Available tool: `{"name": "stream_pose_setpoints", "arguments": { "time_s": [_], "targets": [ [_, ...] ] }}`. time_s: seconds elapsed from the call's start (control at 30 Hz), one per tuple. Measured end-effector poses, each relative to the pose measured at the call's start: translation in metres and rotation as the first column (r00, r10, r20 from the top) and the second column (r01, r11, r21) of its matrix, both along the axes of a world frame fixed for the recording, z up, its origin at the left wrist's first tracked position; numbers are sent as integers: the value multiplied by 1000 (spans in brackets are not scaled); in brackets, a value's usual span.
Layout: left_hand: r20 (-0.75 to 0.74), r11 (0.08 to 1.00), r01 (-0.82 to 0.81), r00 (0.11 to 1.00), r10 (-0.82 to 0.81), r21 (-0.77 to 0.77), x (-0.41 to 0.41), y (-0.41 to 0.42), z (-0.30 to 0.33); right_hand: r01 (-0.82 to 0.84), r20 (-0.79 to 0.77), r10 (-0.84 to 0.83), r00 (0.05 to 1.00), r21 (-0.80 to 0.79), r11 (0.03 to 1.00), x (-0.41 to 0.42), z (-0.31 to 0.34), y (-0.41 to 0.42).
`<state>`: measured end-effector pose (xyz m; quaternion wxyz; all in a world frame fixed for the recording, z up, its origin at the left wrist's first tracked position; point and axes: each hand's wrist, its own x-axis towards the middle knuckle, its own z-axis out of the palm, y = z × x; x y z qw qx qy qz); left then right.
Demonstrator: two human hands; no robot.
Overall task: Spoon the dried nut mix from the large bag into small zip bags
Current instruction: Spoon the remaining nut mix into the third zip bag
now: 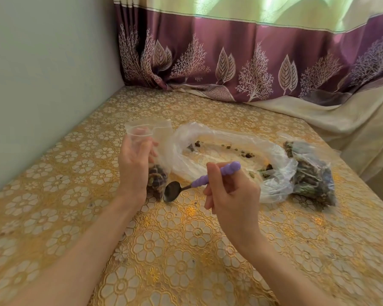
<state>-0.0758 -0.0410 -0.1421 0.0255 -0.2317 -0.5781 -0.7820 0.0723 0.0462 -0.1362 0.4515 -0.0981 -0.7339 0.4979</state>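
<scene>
My left hand (134, 166) holds a small clear zip bag (149, 131) upright, its mouth open at the top and some nut mix (156, 178) at its bottom. My right hand (232, 192) grips a spoon by its purple handle (217, 174). The metal spoon bowl (173, 192) is empty and sits low beside the small bag's base. The large clear bag (228, 151) lies open on the table behind the spoon, with scattered nuts inside and a few near its right end.
Filled small bags of nut mix (312, 173) lie at the right of the large bag. The table carries a gold floral cloth (164, 250). A pale wall (42, 85) runs along the left and a purple curtain (230, 62) hangs behind.
</scene>
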Motion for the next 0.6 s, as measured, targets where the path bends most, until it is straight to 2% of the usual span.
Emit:
{"name": "stream_pose_setpoints", "arguments": {
  "time_s": [0.13, 0.23, 0.33, 0.4, 0.47, 0.53, 0.6],
  "targets": [
    [72, 999, -15, 997, 12, 40, -1, 0, 6, -29, 27, 36, 999, -242, 970, 1, 1, 9],
    [120, 996, -39, 992, 29, 81, -5, -7, 15, -42, 4, 47, 999, -361, 932, 2, 2, 18],
    [141, 992, -56, 989, 39, 118, -12, -14, 21, -48, -7, 49, 999, -383, 922, 0, 6, 23],
    [142, 990, -81, 988, 64, 119, -16, -18, 23, -33, 21, 41, 999, -317, 948, -4, 15, 26],
    [143, 987, -107, 986, 90, 119, -20, -22, 24, -10, 127, 37, 991, -208, 978, -15, 29, 32],
    [151, 985, -132, 982, 114, 114, -22, -24, 25, -23, 315, 77, 946, -171, 985, -33, 46, 39],
    [152, 984, -155, 978, 140, 92, -22, -26, 25, -100, 555, 209, 805, -221, 970, -52, 58, 41]
  ]
}}
